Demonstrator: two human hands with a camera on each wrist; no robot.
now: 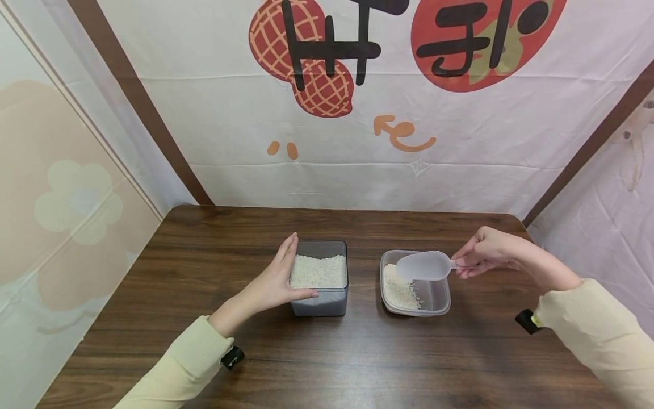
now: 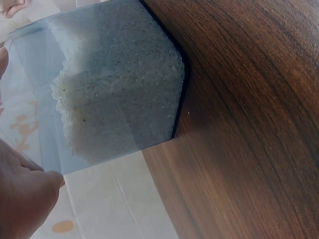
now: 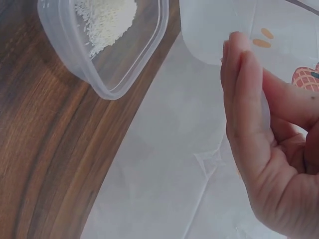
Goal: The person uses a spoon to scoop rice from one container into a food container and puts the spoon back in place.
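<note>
My left hand [image 1: 273, 284] holds the left side of a grey see-through container [image 1: 319, 304], its thumb across the front rim and its fingers by the back left corner. White rice [image 1: 318, 272] fills much of that container; the left wrist view shows the rice [image 2: 119, 74] through its wall. With my right hand [image 1: 487, 253] I pinch the handle of a translucent white scoop [image 1: 425, 266], tilted above a smaller clear plastic tub [image 1: 440, 304]. Rice [image 1: 398, 289] lies heaped in the tub's left part. In the right wrist view, my fingers [image 3: 244, 99] hide most of the handle.
Both containers stand apart on a dark wooden table [image 1: 368, 358]. A printed white cloth [image 1: 230, 113] hangs behind the table's back edge. Black straps [image 1: 232, 358] sit at both cuffs. A stray grain lies near the grey container in the left wrist view.
</note>
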